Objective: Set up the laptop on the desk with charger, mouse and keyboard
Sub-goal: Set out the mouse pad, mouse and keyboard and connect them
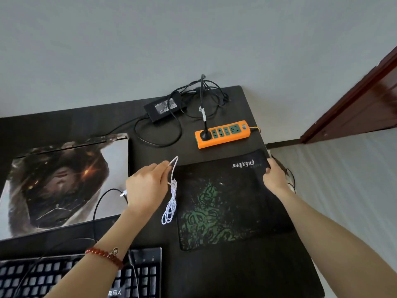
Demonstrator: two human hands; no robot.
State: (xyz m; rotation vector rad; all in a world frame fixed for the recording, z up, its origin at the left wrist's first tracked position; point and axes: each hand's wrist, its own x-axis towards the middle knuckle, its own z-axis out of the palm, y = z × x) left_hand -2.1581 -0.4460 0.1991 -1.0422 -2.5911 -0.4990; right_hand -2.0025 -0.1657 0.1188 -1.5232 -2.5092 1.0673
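Note:
A closed laptop (64, 181) with a dark picture on its lid lies at the left of the black desk (225, 274). Behind it lies the black charger brick (164, 106), its cable trailing toward the laptop. A black keyboard (71, 276) sits at the near left. My left hand (148, 186) holds up a bundled white braided cable (171, 196) beside the mouse pad. My right hand (276, 176) pinches the far right corner of the black and green mouse pad (232, 201). No mouse is in view.
An orange power strip (223, 134) with one black plug in it lies behind the mouse pad, black cables looped around it. The desk's right edge runs just beyond my right hand. A dark red door frame (354, 100) stands at the right.

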